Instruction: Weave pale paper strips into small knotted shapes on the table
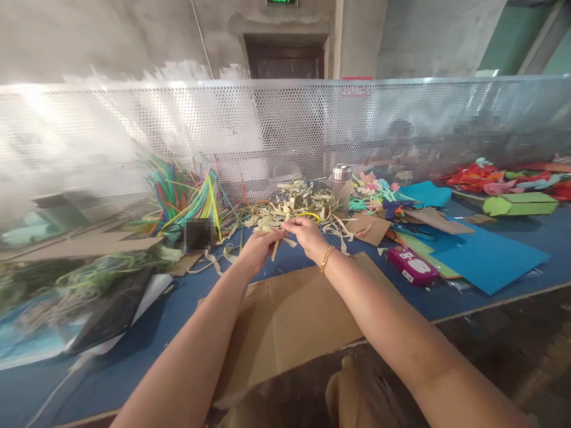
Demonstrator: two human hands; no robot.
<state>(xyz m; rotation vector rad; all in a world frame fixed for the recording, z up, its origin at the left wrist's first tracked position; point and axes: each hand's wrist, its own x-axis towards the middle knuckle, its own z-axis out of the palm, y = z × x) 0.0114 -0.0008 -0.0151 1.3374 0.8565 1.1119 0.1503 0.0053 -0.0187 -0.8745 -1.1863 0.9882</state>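
Note:
My left hand (259, 249) and my right hand (307, 235) meet over the blue table, fingertips close together. Both are closed in a pinch on a pale, straw-coloured strip (275, 251), one end of which hangs below the left fingers. A bracelet circles my right wrist. Just beyond the hands lies a heap of similar pale curled strips (303, 196), and a yellow ring (309, 214) shows behind the right hand. Beneath my forearms a flat sheet of brown cardboard (294, 321) lies at the table's near edge.
A bottle (341, 184) stands behind the heap. Coloured stems (178, 190) bunch at left, near green stringy material (107, 276). Rightward lie a purple case (413, 266), blue sheets (488, 255), a green box (520, 204) and red pieces (475, 177). A perforated metal screen (294, 119) runs along the back.

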